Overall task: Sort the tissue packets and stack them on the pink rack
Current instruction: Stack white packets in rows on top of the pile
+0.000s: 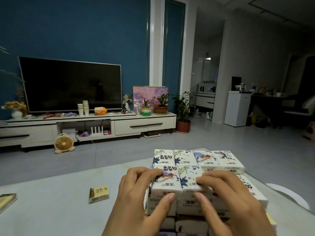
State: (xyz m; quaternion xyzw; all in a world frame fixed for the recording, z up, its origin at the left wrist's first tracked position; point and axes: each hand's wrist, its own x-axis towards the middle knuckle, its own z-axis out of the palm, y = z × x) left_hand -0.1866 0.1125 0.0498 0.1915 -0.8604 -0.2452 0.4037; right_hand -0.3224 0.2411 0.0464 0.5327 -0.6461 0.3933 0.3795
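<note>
Two front packets are being seated on the stack (187, 206) at the table's (51, 206) right. They are best being pushed back evenly, flush against the back row (199, 159).

The left packet (168, 184) is being pinched by the left hand (136, 189), fingers on top and thumb on its front. The right packet (188, 178) is being pinched likewise by the right hand (226, 193). The rack cannot be made out.

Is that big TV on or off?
Off: the TV screen is dark all over, with only faint reflections showing.

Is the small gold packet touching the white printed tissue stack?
No, the small gold rectangular packet lies on the pale table apart from the white printed tissue stack.
</note>
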